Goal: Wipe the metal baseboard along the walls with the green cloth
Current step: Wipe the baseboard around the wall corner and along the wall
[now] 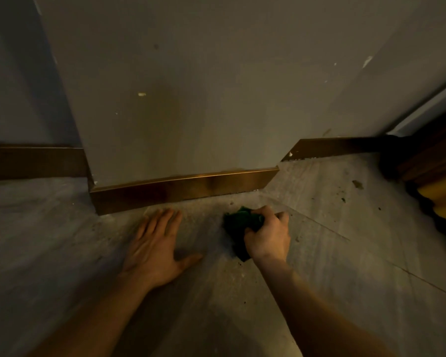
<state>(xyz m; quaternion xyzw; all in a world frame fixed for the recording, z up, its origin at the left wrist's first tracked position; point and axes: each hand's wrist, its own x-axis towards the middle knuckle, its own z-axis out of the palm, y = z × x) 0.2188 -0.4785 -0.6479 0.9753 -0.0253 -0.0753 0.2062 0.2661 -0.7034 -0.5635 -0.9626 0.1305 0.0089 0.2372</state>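
A bronze-coloured metal baseboard [183,189] runs along the foot of a projecting wall section straight ahead, with further strips at the left [34,162] and right [330,148]. My right hand [268,234] is closed around a crumpled dark green cloth [238,225], which rests on the floor a short way in front of the baseboard, apart from it. My left hand [155,246] lies flat on the floor with fingers spread, palm down, just below the baseboard's left part.
The grey floor [319,253] is dusty, with dark specks near the right. A dark wooden frame with something yellow [438,207] stands at the right edge. Pale walls [178,86] with small white chips rise above the baseboard.
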